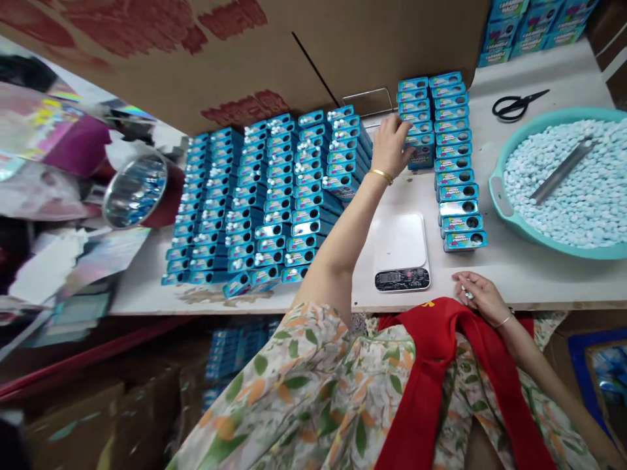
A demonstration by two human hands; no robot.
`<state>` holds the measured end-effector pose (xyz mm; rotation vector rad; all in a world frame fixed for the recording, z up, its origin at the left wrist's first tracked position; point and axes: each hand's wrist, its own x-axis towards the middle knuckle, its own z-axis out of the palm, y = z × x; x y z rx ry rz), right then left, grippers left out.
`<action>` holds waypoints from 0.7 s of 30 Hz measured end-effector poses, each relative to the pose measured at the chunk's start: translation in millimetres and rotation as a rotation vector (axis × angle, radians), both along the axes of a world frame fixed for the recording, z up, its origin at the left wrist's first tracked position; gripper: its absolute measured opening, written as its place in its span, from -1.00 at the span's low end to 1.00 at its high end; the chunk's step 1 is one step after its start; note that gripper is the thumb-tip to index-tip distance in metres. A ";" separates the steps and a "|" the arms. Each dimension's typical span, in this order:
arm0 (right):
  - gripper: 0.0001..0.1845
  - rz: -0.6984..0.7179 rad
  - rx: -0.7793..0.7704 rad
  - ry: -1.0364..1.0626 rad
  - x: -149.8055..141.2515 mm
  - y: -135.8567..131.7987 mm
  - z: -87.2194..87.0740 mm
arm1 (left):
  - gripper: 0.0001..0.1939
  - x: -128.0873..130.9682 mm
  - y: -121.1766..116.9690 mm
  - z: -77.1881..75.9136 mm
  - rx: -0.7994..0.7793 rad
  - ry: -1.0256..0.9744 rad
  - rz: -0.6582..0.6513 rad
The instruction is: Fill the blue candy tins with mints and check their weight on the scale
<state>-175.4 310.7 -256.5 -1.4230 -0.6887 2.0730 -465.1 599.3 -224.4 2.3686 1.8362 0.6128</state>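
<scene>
Boxes (278, 203) stand in rows. The left hand (390, 142) curls at a far box (421, 157) — whether gripping, I cannot tell. The right hand (482, 297) pinches candies (469, 295) — near the scale (400, 245).

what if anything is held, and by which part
The right hand holds pale pieces, gripped part unclear. The left hand is at a blue box; whether it's held is unclear.
</scene>
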 end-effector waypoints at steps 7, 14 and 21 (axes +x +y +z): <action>-0.42 -0.001 -0.045 -0.013 1.7 4.7 1.8 | -0.65 -69.0 -97.1 11.7 0.029 0.089 0.271; -0.53 -0.053 -0.068 0.053 5.1 12.0 12.9 | -0.86 -95.3 -119.5 5.8 -0.013 0.064 0.290; -0.69 -0.079 -0.143 0.109 8.4 15.1 37.1 | -0.87 -36.9 -175.6 60.8 -0.063 0.218 -0.036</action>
